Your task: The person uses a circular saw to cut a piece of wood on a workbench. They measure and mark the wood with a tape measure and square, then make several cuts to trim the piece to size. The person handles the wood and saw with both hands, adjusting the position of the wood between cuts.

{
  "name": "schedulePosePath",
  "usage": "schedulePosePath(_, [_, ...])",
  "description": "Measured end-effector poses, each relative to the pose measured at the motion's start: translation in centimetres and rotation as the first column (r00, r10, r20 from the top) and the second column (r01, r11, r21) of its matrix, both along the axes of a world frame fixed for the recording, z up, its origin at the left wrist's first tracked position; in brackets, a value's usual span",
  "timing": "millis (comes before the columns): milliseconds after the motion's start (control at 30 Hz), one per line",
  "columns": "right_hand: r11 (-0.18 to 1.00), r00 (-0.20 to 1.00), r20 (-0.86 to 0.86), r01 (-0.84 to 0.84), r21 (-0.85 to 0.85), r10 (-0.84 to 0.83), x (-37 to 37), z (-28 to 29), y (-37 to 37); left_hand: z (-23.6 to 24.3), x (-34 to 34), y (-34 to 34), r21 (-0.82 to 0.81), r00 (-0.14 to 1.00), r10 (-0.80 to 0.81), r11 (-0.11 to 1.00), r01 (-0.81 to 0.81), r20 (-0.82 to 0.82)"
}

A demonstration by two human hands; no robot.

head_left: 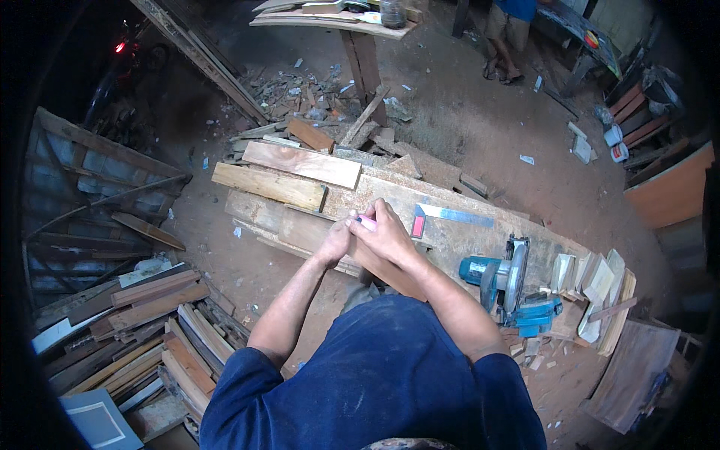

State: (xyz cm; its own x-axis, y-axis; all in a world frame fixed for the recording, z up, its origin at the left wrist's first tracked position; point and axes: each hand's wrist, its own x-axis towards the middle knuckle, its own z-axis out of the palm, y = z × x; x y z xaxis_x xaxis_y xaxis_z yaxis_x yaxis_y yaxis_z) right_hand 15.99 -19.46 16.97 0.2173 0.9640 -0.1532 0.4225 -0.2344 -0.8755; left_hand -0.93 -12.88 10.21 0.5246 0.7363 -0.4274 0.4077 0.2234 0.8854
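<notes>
My left hand [337, 241] is closed at the far end of a long brown board [390, 274] that runs back toward my body. Just beside it, my right hand [385, 231] grips a small pink object [367, 222], its fingers bent over it and almost touching the left fingers. Right of my hands, a square [457, 217] with a pink handle and metal blade lies on the rough workbench [409, 184]. Two pale planks, one upper [300, 163] and one lower [266, 182], lie beyond my hands.
A teal circular saw [510, 285] and upright offcuts [600, 292] occupy the bench's right end. Stacked lumber [161, 330] is at lower left. Behind stand a small raised table [334, 22], scrap piles [300, 97] and another person's legs [502, 45]. Panels [664, 191] lean at right.
</notes>
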Motion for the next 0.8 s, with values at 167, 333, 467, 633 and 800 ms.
schedulePosePath(167, [0.976, 0.999, 0.044, -0.012, -0.218, 0.023, -1.1, -0.2, -0.1, -2.8, -2.0, 1.7, -0.071, 0.999, 0.022, 0.997, -0.019, 0.049])
schedulePosePath(333, [0.960, 0.994, 0.045, -0.082, -0.269, 0.098, 1.7, -2.8, -6.8, -7.3, -6.0, 2.7, -0.009, 0.963, 0.271, 0.963, -0.271, 0.003])
schedulePosePath(467, [0.949, 0.990, 0.088, -0.078, -0.306, 0.109, 4.7, -4.7, -13.2, -8.4, -10.3, 4.6, -0.332, 0.966, 0.259, 0.913, -0.238, 0.020])
schedulePosePath(633, [0.940, 0.993, 0.069, -0.065, -0.334, 0.093, 3.9, -5.9, -15.1, -7.0, -12.3, 6.1, -0.322, 0.961, 0.275, 0.906, -0.274, -0.043])
schedulePosePath(800, [0.947, 0.999, 0.043, -0.005, -0.320, 0.020, 2.2, -6.2, -13.6, -7.3, -12.4, 8.2, -0.368, 0.958, 0.264, 0.906, -0.206, 0.112])
